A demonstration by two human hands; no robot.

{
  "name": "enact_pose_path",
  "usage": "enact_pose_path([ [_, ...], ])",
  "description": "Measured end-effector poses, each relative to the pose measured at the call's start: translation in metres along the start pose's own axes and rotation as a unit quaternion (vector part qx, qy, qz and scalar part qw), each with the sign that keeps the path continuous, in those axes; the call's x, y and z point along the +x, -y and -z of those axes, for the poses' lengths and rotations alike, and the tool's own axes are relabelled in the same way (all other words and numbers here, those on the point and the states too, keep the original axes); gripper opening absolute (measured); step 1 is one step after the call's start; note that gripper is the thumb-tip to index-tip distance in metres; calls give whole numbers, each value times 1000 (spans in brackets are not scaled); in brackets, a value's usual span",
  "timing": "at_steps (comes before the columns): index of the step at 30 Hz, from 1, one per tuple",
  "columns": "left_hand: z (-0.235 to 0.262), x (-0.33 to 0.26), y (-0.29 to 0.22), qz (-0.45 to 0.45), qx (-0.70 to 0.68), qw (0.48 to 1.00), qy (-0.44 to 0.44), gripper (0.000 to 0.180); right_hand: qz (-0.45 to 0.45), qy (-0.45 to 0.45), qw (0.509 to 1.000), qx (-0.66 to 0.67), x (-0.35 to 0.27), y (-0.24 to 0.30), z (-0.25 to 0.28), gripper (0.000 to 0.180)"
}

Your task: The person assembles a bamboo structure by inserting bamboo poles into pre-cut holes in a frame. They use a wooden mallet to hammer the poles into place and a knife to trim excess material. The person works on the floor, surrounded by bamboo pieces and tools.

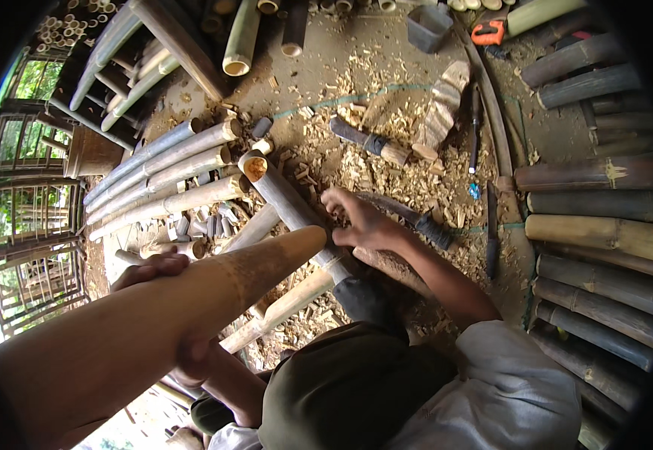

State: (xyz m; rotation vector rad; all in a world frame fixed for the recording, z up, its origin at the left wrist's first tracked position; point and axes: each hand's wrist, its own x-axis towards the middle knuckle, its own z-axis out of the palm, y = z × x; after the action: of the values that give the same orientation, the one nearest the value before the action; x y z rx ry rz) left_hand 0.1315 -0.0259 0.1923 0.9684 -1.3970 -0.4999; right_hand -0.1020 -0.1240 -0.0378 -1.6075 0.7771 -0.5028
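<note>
Head view: a thick tan bamboo pole [139, 322] runs from the lower left to the centre, its tapered end over a dark pole [294, 208]; whether they touch cannot be told from where I stand. The left hand [195, 358] cups it from below, fingers [165, 262] curled round its far side. The right hand [368, 227] is loosely spread, apparently holding nothing, beside the dark pole and near a curved knife [433, 231]. The bamboo should prove stiff and, if hollow, light for its bulk; smooth skin may slip, and its length favours a hold near the middle. Around lie wood chips [377, 177], stacked poles at left [165, 180] and right [593, 232]. The dark pole and knife would hinder the tapered end most.
</note>
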Motion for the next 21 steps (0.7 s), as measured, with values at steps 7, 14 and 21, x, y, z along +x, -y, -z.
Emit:
enact_pose_path([
  [7, 11, 21, 7, 103, -32, 989, -97, 86, 75, -120, 968, -205, 5, -35, -106, 104],
  [14, 36, -9, -19, 2, -27, 999, -37, 91, 181, -139, 960, -162, 31, -25, -116, 86],
  [21, 33, -6, 3, 87, -44, 983, -159, 85, 154, -93, 968, -173, 35, -29, -94, 75],
])
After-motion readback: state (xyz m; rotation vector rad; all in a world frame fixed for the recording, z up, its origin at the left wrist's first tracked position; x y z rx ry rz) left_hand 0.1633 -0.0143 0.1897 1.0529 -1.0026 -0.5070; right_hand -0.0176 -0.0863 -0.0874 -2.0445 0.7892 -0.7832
